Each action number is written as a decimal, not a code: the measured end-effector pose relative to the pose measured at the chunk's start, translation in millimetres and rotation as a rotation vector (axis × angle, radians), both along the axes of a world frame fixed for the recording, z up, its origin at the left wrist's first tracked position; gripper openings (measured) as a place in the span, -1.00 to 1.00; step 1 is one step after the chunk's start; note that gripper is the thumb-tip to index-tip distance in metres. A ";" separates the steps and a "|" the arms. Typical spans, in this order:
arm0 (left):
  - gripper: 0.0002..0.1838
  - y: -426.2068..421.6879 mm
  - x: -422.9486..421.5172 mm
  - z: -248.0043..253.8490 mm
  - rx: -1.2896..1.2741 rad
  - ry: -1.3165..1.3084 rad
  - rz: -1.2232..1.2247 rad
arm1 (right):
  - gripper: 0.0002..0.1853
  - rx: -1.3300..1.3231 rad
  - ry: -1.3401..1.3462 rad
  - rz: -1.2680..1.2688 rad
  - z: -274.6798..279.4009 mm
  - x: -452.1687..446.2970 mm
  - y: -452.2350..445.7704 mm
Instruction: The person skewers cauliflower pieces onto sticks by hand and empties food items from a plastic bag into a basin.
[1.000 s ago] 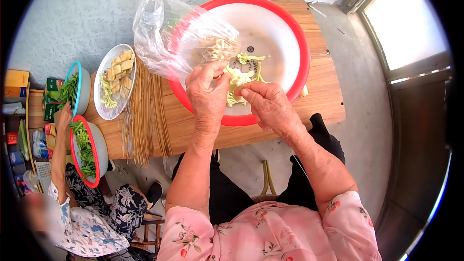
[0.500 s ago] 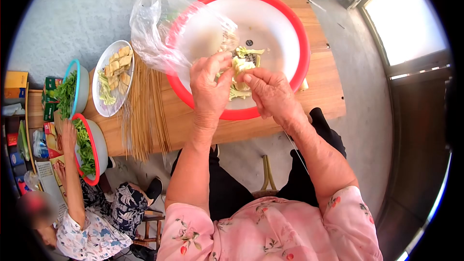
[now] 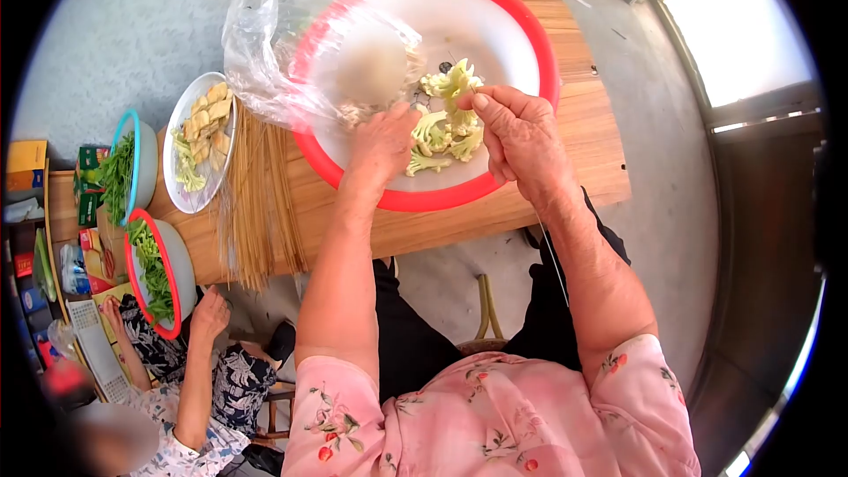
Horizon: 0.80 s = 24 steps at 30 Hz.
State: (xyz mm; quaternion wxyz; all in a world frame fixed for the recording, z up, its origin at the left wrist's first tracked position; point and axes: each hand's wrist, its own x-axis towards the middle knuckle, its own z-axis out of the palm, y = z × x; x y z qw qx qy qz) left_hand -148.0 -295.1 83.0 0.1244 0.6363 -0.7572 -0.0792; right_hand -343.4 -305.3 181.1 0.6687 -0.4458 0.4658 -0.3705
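Observation:
My right hand (image 3: 521, 134) pinches a thin skewer, whose far end carries pale green cauliflower florets (image 3: 453, 79) above a large white basin with a red rim (image 3: 549, 62). My left hand (image 3: 386, 143) is over the basin's left side, beside loose cauliflower pieces (image 3: 428, 134); what its fingers hold, if anything, is hidden. A clear plastic bag (image 3: 274, 62) with pale pieces inside hangs over the rim, next to my left hand. Left of the basin, a bundle of thin skewers (image 3: 258, 203) lies on the wooden table (image 3: 587, 137).
An oval white plate (image 3: 200, 199) holds yellowish slices and cauliflower. Farther left are a blue-rimmed bowl (image 3: 146, 163) and a red-rimmed bowl (image 3: 181, 274) of greens. A co-worker (image 3: 190, 424) sits at the lower left. Boxes (image 3: 26, 159) stand at the far left.
My hands have moved apart, the left one toward the bag. The florets in my right hand have risen over the basin. The co-worker's hands have left the bowls.

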 end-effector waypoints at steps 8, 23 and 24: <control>-0.83 -16.7 -14.9 16.4 0.418 -0.260 -0.042 | -0.71 -0.007 -0.015 -0.041 2.6 -10.2 -7.1; -0.80 -11.0 3.9 28.7 0.289 0.890 0.358 | -0.69 0.041 -0.101 -0.010 7.1 -17.6 -6.8; -0.78 -10.2 2.7 36.9 0.245 1.021 0.398 | -0.68 0.089 -0.162 0.008 7.6 -16.8 -6.6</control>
